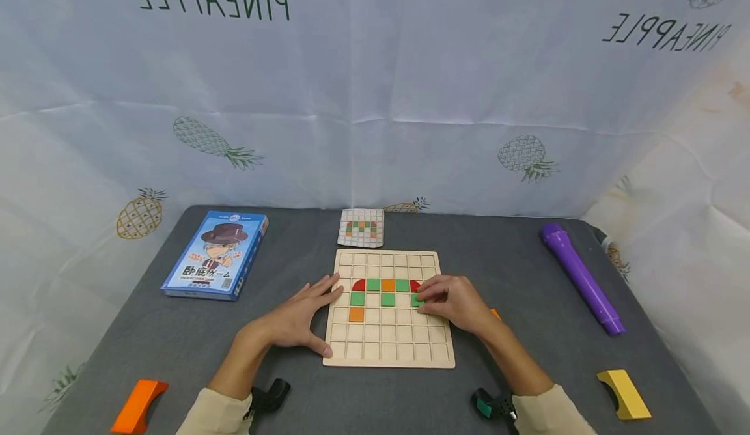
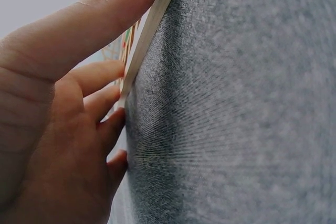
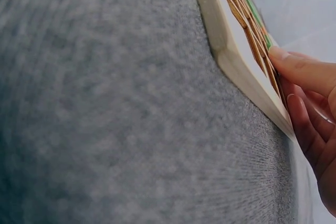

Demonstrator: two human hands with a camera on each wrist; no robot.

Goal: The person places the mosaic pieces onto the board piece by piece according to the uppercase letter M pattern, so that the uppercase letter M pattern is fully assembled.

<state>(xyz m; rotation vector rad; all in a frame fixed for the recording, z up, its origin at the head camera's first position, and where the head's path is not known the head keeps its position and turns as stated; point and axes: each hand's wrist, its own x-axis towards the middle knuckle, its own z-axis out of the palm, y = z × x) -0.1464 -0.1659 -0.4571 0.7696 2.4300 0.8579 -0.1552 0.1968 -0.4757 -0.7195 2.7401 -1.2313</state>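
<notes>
A wooden grid board lies flat on the dark cloth in the head view. My left hand is spread along its left edge, thumb near the lower corner and fingertips touching higher up. At the board's right side, my right hand pinches a green tile in the second row of tiles. Just above it sits a red rounded tile, partly covered by the fingers. Another red rounded tile, an orange tile and several green ones lie in the grid. A lower orange tile is at left.
Behind the board lies a pattern card. A blue game box is at left, a purple tube at right. An orange arch block and a yellow one lie near the front. Something orange peeks out behind the right wrist.
</notes>
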